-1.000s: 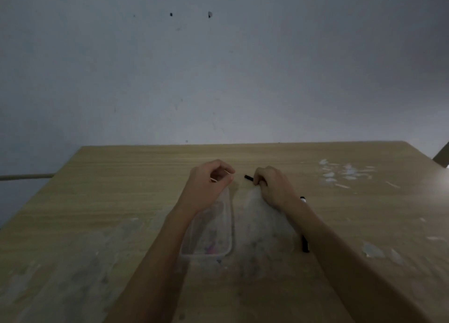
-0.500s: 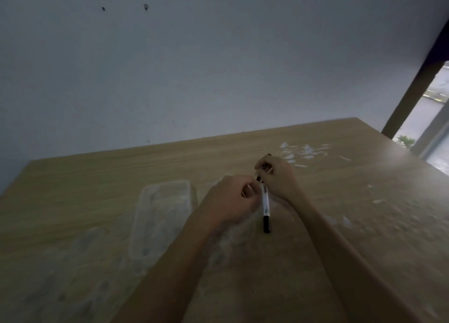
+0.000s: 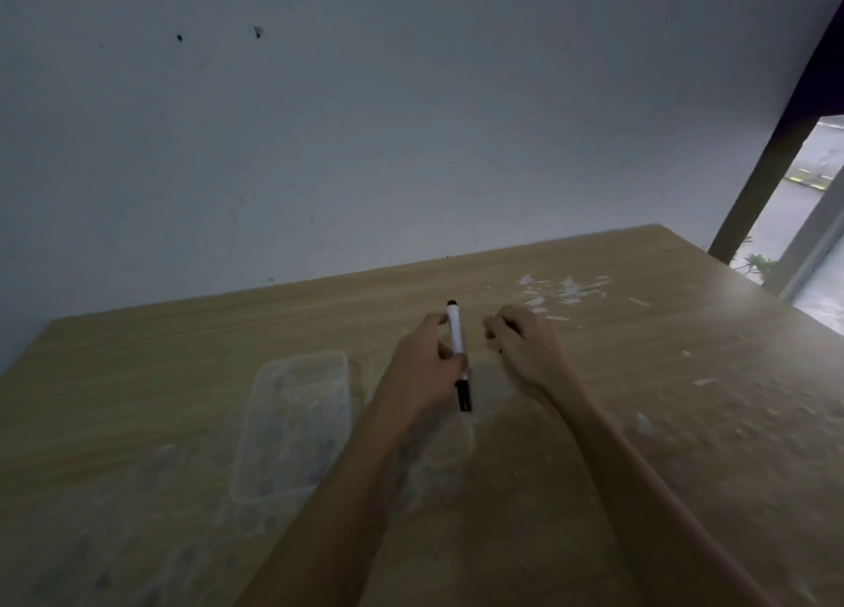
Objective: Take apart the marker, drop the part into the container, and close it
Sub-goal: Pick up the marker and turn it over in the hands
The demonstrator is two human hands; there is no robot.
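1 clear container (image 3: 297, 424), contents unclear, left of hands. marker (image 3: 457, 353) gripped in left hand (image 3: 427, 369); right hand (image 3: 525, 346) curled, grip unclear.

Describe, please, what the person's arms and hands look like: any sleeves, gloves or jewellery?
Both forearms are bare up to the frame edge, so no sleeves show. The left hand and right hand wear no gloves, and no watch, bracelet or ring is visible. The dim light could hide small details.
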